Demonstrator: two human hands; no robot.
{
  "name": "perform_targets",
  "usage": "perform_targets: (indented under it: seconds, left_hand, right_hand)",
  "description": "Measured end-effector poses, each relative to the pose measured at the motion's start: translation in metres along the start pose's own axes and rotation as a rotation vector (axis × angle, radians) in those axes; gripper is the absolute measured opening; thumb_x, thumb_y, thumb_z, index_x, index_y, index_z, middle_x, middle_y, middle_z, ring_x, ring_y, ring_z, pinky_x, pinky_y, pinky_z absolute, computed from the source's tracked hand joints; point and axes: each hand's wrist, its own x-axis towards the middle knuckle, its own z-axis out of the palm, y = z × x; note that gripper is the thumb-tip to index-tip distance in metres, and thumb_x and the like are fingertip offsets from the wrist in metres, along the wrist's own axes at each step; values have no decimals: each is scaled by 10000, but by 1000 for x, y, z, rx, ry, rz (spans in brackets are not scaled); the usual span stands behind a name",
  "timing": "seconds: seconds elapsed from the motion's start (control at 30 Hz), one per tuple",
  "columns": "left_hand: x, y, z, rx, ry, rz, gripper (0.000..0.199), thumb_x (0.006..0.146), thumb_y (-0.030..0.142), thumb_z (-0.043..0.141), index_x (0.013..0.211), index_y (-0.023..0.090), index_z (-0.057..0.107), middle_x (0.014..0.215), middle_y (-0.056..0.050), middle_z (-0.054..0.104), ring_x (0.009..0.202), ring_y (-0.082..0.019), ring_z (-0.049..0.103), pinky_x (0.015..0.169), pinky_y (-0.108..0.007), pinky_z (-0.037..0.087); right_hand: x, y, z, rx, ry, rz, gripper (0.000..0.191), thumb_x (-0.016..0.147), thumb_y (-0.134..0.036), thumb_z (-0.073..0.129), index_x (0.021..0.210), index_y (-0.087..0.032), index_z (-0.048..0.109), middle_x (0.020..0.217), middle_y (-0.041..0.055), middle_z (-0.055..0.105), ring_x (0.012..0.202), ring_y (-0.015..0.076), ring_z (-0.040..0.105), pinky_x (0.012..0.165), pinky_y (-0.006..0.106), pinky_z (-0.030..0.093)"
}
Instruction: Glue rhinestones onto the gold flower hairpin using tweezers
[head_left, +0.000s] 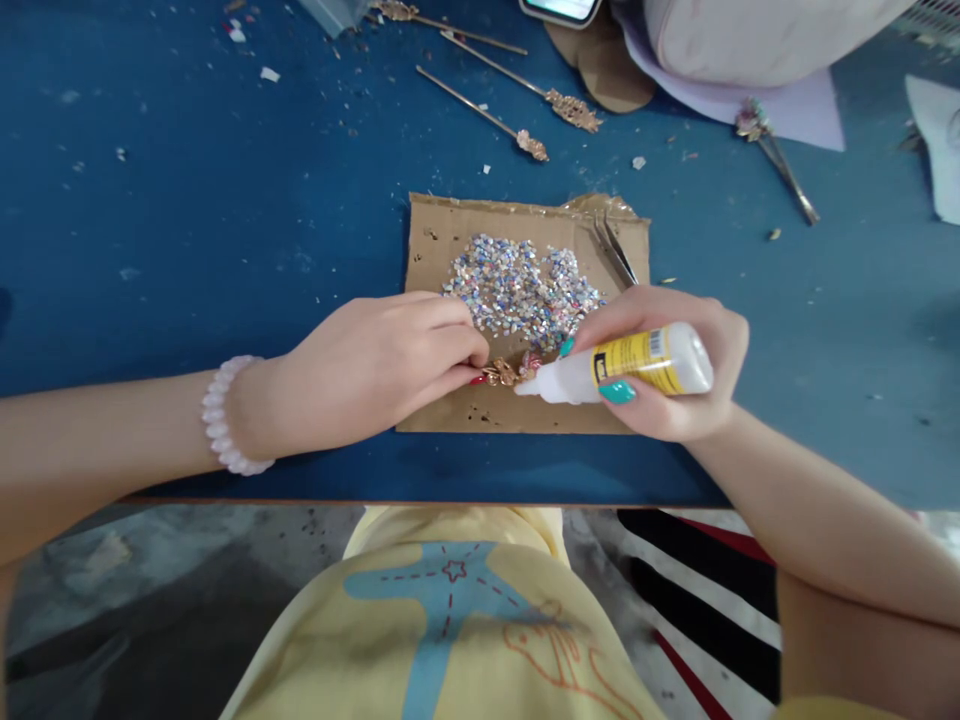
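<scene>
My left hand (390, 365) is closed in a pinch on the end of a small gold ornament (501, 373) above the front part of a cardboard sheet (442, 412). In my right hand (675, 370) is a white glue bottle (641, 362) with a yellow label, tilted so its nozzle points left. The nozzle tip is at the ornament's right end, by a pinkish stone; whether it touches I cannot tell. Just behind both hands lies a heap of small shiny rhinestones (517, 285) on the cardboard. Tweezers (615, 250) rest at its right side, beyond my right hand.
Gold hairpins (574, 110) lie on the blue table (225, 200) behind the cardboard. A decorated hair clip (780, 160) lies farther right. At the back are a phone (562, 8) and a pale rounded object (750, 35). Small scraps are scattered about.
</scene>
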Motion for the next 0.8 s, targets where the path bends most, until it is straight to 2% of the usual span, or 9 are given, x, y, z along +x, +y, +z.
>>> perform_targets:
  seconds: [0.17, 0.33, 0.6, 0.8]
  left_hand:
    - [1, 0, -1, 4, -6, -8, 271, 1075, 296, 481, 1008, 165, 708, 976, -55, 731, 893, -227, 680, 780, -330, 471]
    - [1, 0, 0, -8, -14, -5, 250, 1069, 280, 497, 1001, 164, 708, 961, -54, 726, 876, -219, 673, 767, -322, 461]
    - [2, -1, 2, -22, -29, -18, 224, 1058, 264, 526, 1004, 160, 717, 968, -46, 732, 881, -210, 675, 766, -314, 465]
    - [3, -1, 1, -13, -54, -39, 213, 1054, 270, 540, 992, 176, 720, 949, -28, 735, 861, -192, 677, 747, -300, 470]
  right_hand:
    - [1, -2, 1, -43, 21, -4, 276, 914, -487, 685, 831, -224, 671, 728, 11, 715, 595, 131, 657, 524, 263, 520]
    - [1, -4, 1, -40, -36, 12, 258, 921, -480, 678, 823, -242, 669, 711, 10, 716, 568, 135, 654, 501, 266, 525]
    - [-2, 0, 1, -28, -19, 4, 210, 907, -422, 699, 878, -216, 666, 756, 9, 717, 610, 115, 665, 549, 239, 540]
    - [-3, 2, 1, 64, -28, -18, 240, 940, -446, 660, 895, -211, 672, 758, 21, 716, 625, 132, 675, 537, 256, 541]
